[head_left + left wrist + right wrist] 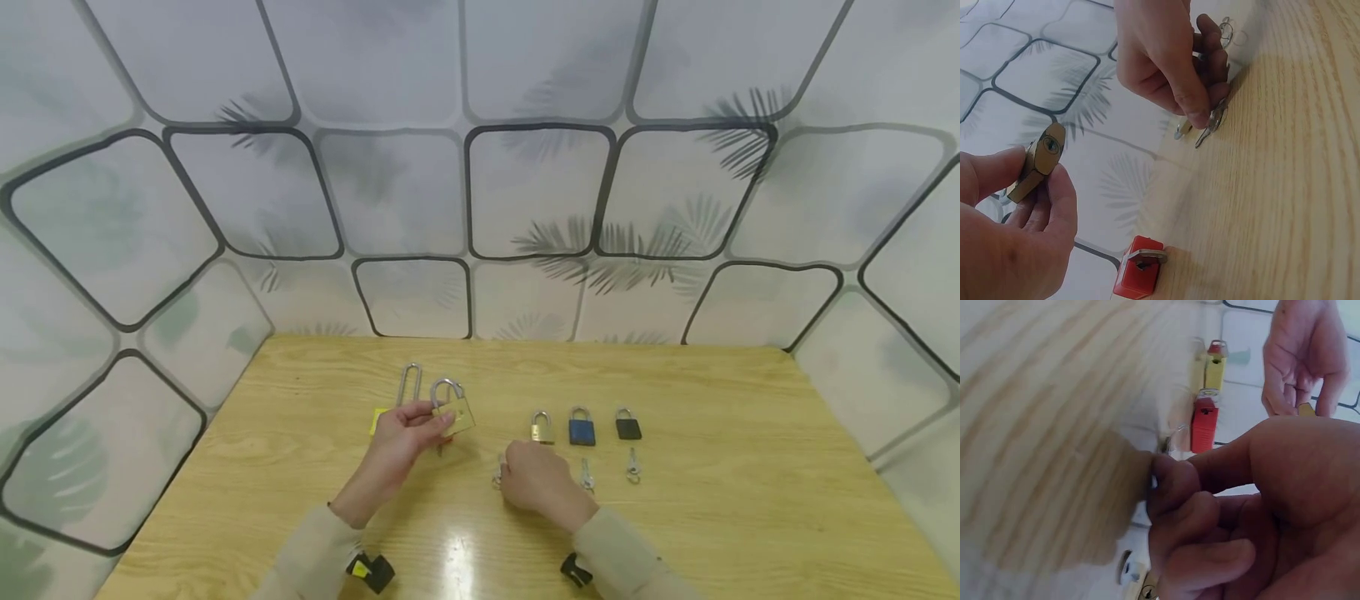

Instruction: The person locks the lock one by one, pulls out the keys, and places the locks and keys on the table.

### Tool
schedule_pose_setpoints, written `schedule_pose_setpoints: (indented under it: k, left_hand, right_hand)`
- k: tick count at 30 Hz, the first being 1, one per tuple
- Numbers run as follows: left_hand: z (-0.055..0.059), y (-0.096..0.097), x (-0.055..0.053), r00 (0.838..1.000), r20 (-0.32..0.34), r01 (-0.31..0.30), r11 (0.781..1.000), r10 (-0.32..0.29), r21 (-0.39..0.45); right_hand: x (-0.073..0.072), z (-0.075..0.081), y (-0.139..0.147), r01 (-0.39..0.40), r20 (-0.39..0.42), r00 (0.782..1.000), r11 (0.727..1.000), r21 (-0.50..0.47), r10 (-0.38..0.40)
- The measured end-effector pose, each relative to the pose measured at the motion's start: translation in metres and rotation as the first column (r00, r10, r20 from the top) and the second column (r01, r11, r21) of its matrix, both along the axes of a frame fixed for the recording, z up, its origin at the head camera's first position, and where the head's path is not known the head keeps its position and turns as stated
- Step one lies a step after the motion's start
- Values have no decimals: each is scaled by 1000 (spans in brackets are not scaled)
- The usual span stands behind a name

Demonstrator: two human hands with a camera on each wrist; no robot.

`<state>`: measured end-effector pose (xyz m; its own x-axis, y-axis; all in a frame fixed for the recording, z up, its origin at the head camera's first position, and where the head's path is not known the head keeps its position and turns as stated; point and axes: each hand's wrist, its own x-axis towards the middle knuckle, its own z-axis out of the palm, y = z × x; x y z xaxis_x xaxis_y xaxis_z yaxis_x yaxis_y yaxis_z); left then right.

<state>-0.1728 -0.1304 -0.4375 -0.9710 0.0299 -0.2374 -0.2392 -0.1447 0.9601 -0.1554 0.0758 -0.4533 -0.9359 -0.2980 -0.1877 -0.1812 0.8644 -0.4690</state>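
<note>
My left hand (pixel 408 442) holds a brass padlock (pixel 456 414) up above the table, thumb on one face and fingers behind. Its keyhole face shows in the left wrist view. My right hand (pixel 543 479) is low over the tabletop, thumb and fingertips pinching small silver keys (pixel 1213 120); the fingers partly hide them. Just beyond this hand stands another brass padlock (pixel 542 428). A red padlock (pixel 1137 275) with a key (pixel 1147 255) in it shows below the left hand in the left wrist view.
Behind the left hand lies a yellow padlock (pixel 378 417) with a long shackle. To the right are a blue padlock (pixel 582 432) and a black padlock (pixel 628 428), with keys (pixel 587 477) and more keys (pixel 633 467) before them. A patterned wall (pixel 540 300) borders the wooden table (pixel 720 500).
</note>
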Motion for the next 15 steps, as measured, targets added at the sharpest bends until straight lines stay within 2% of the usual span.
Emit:
schedule_pose_setpoints:
  k: [4,7,11,15]
  left_hand:
    - [-2,1,1,1000,-5,5,1000,-5,7]
    - [-1,2,1,1000,-14,6,999,-6,-35]
    - [0,5,-1,999,-28,15,990,-19,-142]
    - [-4,13,-6,996,-67,43,956,-66,-292]
  right_hand:
    - [1,-3,2,11,-3,1000,1000,0,-11]
    - [1,0,7,33,-9,999,999,-18,-33]
    - [-3,14,24,66,-22,997,993,-102,-69]
    - [-9,34,51,75,-61,994,984,-164,-86]
